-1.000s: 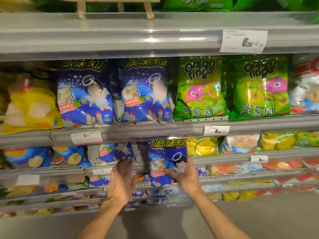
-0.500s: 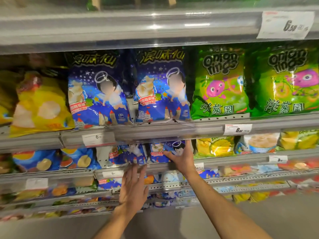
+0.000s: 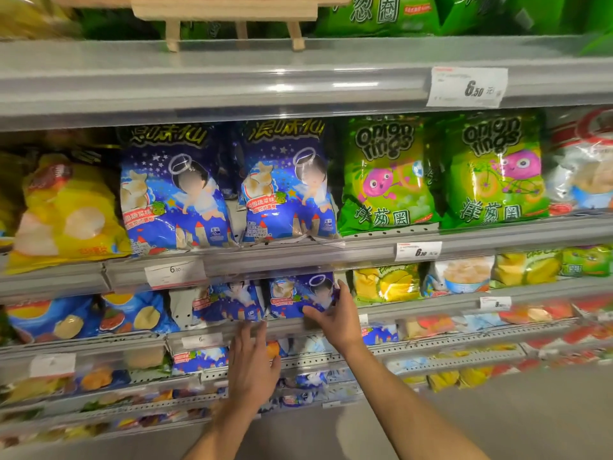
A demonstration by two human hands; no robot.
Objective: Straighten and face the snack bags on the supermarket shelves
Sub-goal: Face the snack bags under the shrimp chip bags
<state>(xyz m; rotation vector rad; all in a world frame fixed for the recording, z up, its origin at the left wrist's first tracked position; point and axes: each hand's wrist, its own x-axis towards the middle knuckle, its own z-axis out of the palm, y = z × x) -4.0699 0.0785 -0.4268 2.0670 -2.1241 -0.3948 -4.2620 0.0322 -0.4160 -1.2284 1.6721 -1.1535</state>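
Gripping blue snack bag (image 3: 298, 297) at right edge, right hand (image 3: 335, 318) fingers closed on it, bag upright on third shelf (image 3: 414, 307), beside matching blue bag (image 3: 229, 302). Left hand (image 3: 252, 366) fingers spread open, flat against shelf edge below. Green onion-ring bags (image 3: 384, 174) on shelf above.

dim store light; glare streaks on shelf rail (image 3: 355, 84); edges blurred, wide-angle bowing.
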